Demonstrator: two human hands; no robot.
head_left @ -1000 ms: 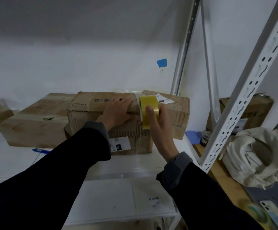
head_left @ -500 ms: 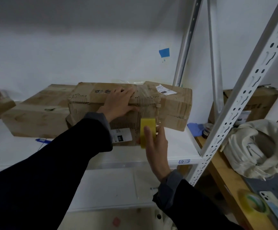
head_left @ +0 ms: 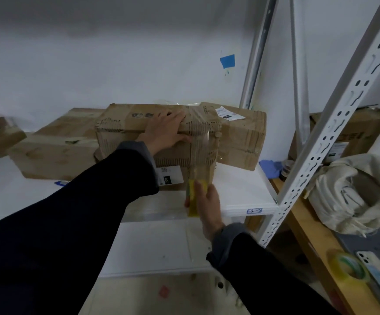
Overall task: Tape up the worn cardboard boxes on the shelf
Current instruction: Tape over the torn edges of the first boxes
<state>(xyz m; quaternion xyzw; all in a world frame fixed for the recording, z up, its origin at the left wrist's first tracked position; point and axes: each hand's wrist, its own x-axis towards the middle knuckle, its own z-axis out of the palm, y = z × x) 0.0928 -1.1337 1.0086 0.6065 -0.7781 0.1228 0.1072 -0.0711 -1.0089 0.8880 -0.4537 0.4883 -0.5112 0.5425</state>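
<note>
The right hand [head_left: 207,202] grips a yellow roll of clear packing tape [head_left: 193,202] at the front edge of the white shelf board [head_left: 241,196], fingers curled round the roll, which is blurred. From the roll a strip of clear tape [head_left: 201,153] runs up the front face of the worn brown cardboard box [head_left: 136,123] and over its top edge. The left hand [head_left: 166,130] lies flat on that box's upper front corner, fingers spread over the top and thumb pressed against the front, just beside the tape strip. A white label [head_left: 169,178] sits low on the box's front, partly behind the dark left sleeve [head_left: 93,189].

Touching the box's right end is a second brown cardboard box [head_left: 241,137] with a white sticker on top; a flatter cardboard box [head_left: 55,151] lies behind to the left. A white slotted metal upright [head_left: 334,128] frames the shelf on the right. Beyond it, a cream cloth bag [head_left: 352,192] rests on a wooden tabletop [head_left: 316,246], with another roll of tape [head_left: 349,268] and a phone [head_left: 379,276] near the front.
</note>
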